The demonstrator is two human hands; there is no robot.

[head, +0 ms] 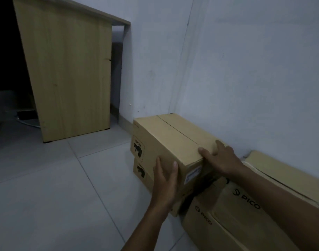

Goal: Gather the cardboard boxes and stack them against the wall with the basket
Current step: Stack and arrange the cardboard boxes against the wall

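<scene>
Dim room w/ grey tile floor point(55, 178) & white wall point(245, 69), wood desk point(70, 69) at back. Top box point(173, 142) sits on a lower box point(142, 173), against wall. Left hand point(166, 180) flat on its near side, fingers straight; right hand point(220, 158) spread over top corner. PICO boxes point(236, 205) just beside, to the right.

Both hands point(191, 171) on top box point(173, 140)

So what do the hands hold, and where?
The top cardboard box: left hand flat on its near side, right hand over the top near corner.
</scene>
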